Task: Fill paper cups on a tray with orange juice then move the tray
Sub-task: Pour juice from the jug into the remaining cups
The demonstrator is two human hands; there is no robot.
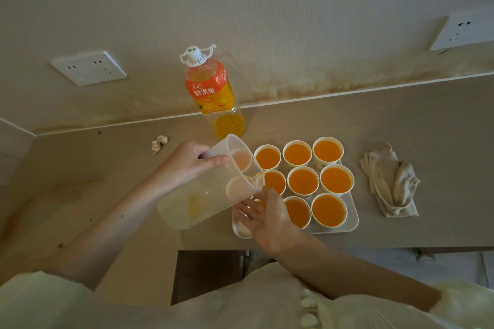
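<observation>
Head view: you're mid-pour, the tray [353, 223] sitting near the counter's [401, 120] front edge.
Left hand [192, 163]: fingers curled round the jug's [203, 195] rim end, tipping it steeply over the tray's left column.
Right hand [264, 218]: fingers spread and fairly straight, laid against the front-left cup [259, 202] to steady it.
Cups [303, 181]: eight show orange almost to the rim; the left column sits behind the jug, fill unclear.
Jug: frosted translucent plastic, tapered, looks nearly drained.
Next: likely a refill from the bottle [211, 88], then a level two-handed lift. Thin paper walls and high fills will slop easily.
Tray: smooth white, rounded corners, shallow lip.
Cloth [390, 184]: crumpled, beige, right of the tray.
</observation>
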